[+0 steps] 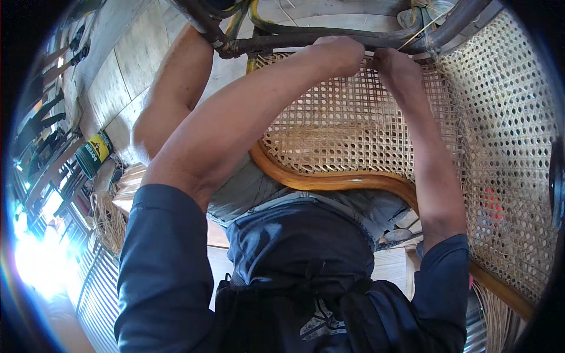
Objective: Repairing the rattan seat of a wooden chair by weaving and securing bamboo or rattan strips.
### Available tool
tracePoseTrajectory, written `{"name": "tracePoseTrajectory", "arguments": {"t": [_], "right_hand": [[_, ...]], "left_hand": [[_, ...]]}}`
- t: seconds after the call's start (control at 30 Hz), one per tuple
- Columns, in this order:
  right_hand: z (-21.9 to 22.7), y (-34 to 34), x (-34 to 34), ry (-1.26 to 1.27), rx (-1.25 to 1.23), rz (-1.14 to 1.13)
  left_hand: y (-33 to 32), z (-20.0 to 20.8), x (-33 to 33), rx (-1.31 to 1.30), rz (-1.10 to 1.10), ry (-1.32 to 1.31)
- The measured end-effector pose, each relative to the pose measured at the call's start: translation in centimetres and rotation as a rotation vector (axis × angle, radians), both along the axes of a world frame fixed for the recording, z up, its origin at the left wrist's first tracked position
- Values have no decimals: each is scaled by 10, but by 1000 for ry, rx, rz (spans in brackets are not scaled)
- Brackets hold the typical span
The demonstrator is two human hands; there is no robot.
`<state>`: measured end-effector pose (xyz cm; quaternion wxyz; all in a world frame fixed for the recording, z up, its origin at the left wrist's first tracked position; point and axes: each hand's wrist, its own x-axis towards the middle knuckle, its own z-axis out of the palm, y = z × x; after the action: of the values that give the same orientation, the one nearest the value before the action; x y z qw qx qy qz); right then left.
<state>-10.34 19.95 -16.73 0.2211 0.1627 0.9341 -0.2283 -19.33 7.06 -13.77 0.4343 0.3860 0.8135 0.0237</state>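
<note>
A woven cane panel (335, 126) in a curved wooden frame (306, 178) lies across my lap. At its far edge, along a dark pole-like rail (282, 42), both hands work close together. My left hand (341, 54) is closed with its fingers curled at the rail; what they hold is hidden. Just right of it, my right hand (399, 69) has its fingers pinched together over the weave. A thin pale cane strand (425, 30) runs up and right from those fingers, past the rail. The fingertips are too small to make out clearly.
A second cane panel (506, 117) rises along the right side. Green and yellow tin (94, 154) stands on the floor at left, near a bundle of loose cane strands (109, 223). More strands (493, 312) hang at lower right. My bare knee (170, 94) juts out left of the panel.
</note>
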Motion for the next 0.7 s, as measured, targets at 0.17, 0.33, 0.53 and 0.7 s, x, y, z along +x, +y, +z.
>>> {"name": "tracePoseTrajectory", "arguments": {"t": [0.17, 0.33, 0.53, 0.7], "right_hand": [[2, -1, -4, -45, 146, 12], [-15, 13, 4, 45, 45, 113], [-5, 3, 5, 497, 71, 329], [-7, 12, 13, 458, 24, 355]], "left_hand": [[-1, -2, 2, -18, 40, -26], [13, 6, 7, -31, 115, 2], [5, 6, 4, -25, 132, 42], [-52, 22, -8, -154, 136, 72]]}}
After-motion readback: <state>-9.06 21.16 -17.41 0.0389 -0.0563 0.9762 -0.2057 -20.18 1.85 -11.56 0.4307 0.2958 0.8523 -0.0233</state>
